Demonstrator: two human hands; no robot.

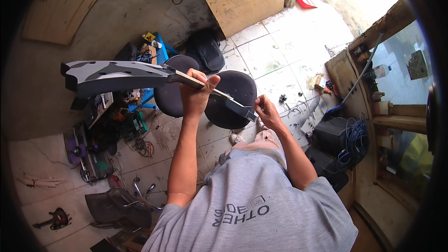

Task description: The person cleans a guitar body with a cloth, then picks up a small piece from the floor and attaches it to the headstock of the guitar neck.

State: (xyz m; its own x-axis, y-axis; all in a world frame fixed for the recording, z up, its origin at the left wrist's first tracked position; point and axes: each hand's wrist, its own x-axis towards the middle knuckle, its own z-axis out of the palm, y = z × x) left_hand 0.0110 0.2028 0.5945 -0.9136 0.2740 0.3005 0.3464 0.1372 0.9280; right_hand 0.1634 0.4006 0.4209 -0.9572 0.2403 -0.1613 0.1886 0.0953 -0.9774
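An electric guitar [123,72] with a grey and black camouflage-patterned body is held up in the air, seen mostly edge-on. Its body points to the left and its dark headstock [240,110] to the right. My left hand [195,94] is wrapped round the neck, thumb on top. Beside the headstock end, my right hand [267,112] has its fingers pinched together; whatever they hold is too small to make out. Below the neck and headstock is a round black stool seat [233,81].
Another black seat [170,98] adjoins on the left, with a black bag [205,49] behind it. A blue-framed stand [162,51] carries clutter. Cables and tools lie on the tiled floor [261,49]. At right sit a black box [331,133] and coiled blue cable [355,142].
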